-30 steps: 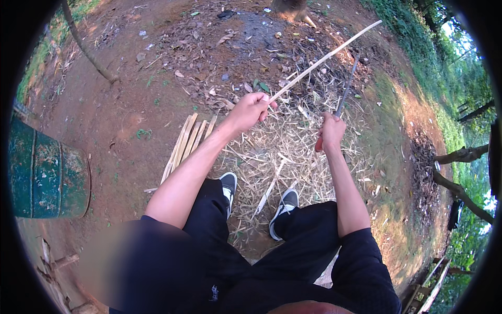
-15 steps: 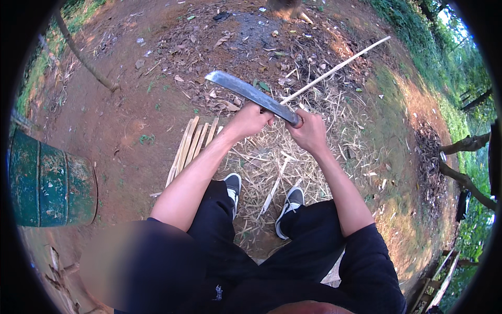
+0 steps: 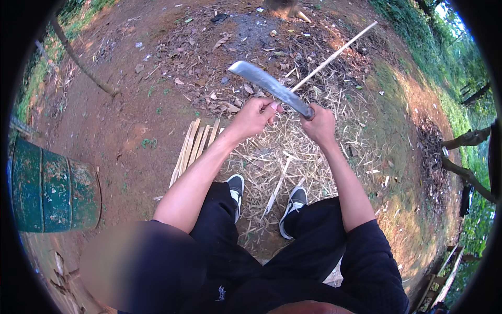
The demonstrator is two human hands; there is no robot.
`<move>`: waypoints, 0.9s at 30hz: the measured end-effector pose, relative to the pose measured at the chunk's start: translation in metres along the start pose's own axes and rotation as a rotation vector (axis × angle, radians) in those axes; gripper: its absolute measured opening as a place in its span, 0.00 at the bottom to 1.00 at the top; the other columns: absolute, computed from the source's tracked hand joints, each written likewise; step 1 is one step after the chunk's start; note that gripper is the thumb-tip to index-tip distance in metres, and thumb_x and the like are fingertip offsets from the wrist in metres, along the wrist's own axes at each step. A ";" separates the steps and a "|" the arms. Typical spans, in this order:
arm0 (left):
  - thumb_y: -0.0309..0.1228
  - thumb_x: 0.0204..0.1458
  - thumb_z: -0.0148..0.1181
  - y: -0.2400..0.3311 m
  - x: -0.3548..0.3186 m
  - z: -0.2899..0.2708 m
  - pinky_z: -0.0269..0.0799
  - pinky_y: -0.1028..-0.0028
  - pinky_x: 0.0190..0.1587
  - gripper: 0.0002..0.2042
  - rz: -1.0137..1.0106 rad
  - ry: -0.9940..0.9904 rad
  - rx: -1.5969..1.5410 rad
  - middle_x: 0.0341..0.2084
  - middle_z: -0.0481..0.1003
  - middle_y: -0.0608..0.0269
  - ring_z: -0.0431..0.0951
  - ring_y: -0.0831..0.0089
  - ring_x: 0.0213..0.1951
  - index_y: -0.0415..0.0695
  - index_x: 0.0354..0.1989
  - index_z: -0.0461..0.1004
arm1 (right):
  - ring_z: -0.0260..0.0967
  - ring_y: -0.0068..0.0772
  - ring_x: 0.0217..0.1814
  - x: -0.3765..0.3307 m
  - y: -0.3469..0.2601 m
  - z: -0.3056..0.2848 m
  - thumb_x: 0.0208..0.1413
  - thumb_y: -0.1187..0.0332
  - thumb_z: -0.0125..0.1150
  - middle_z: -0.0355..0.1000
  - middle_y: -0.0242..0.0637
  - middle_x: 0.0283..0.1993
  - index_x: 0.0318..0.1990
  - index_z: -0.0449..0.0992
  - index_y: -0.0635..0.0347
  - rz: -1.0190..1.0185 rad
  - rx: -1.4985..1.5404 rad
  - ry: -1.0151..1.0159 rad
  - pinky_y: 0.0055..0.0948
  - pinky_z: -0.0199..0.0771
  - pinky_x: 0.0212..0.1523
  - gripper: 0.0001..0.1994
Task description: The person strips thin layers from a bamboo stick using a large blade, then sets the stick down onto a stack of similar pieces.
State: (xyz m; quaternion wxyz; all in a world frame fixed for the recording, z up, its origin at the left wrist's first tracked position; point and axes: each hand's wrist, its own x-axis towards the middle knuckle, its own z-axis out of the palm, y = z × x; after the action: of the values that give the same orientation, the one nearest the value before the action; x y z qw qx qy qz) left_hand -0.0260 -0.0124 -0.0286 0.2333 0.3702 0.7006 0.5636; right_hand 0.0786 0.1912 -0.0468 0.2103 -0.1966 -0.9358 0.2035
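My right hand (image 3: 319, 126) is closed round the handle of a machete (image 3: 267, 82), whose broad grey blade points up and to the left. My left hand (image 3: 255, 117) pinches the near end of a long, thin, pale stick (image 3: 334, 54), probably split bamboo or wood. That stick slants away to the far right and passes beneath the blade, which hides part of it close to my left fingers. Whether the blade's edge touches the stick, I cannot tell.
Several pale split strips (image 3: 189, 148) lie side by side left of my feet. Thin shavings (image 3: 308, 162) cover the ground between and beyond my shoes. A worn green barrel (image 3: 55, 188) stands at the left; a slim trunk (image 3: 81, 60) rises behind it. Branches (image 3: 465, 172) reach in from the right.
The machete and my right hand have shifted right, away from my left hand, and the blade's tip has moved right too. The stick's far end now lies slightly farther left and higher.
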 end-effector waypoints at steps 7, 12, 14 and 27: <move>0.33 0.65 0.49 0.006 -0.007 -0.011 0.65 0.76 0.32 0.13 -0.045 -0.002 0.099 0.21 0.70 0.72 0.67 0.83 0.25 0.36 0.41 0.78 | 0.73 0.31 0.20 0.006 0.033 -0.019 0.53 0.62 0.63 0.74 0.36 0.19 0.28 0.78 0.60 0.247 0.087 0.146 0.35 0.74 0.29 0.10; 0.32 0.66 0.49 0.004 0.001 0.005 0.66 0.75 0.33 0.13 -0.010 0.005 0.021 0.22 0.72 0.71 0.69 0.82 0.27 0.36 0.42 0.78 | 0.70 0.28 0.17 0.000 0.008 -0.010 0.51 0.66 0.61 0.72 0.35 0.16 0.26 0.77 0.62 0.134 0.214 -0.040 0.34 0.72 0.23 0.09; 0.30 0.65 0.50 0.010 0.002 0.010 0.65 0.75 0.32 0.11 -0.054 0.014 -0.002 0.22 0.71 0.71 0.69 0.82 0.27 0.37 0.41 0.77 | 0.70 0.30 0.16 -0.006 -0.017 -0.007 0.51 0.66 0.61 0.72 0.35 0.16 0.26 0.77 0.60 0.027 0.178 -0.103 0.35 0.73 0.23 0.08; 0.27 0.59 0.54 0.013 0.002 0.006 0.64 0.74 0.30 0.07 0.065 0.152 0.055 0.21 0.70 0.70 0.68 0.80 0.26 0.38 0.31 0.73 | 0.70 0.29 0.17 -0.002 0.003 -0.007 0.42 0.67 0.61 0.69 0.32 0.13 0.20 0.73 0.52 -0.128 -0.106 -0.028 0.33 0.67 0.31 0.05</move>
State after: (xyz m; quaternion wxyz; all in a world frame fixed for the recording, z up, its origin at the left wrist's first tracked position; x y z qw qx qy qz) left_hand -0.0195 -0.0053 -0.0178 0.1508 0.3550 0.7192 0.5780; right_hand 0.0840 0.1949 -0.0428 0.1993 -0.1444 -0.9587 0.1427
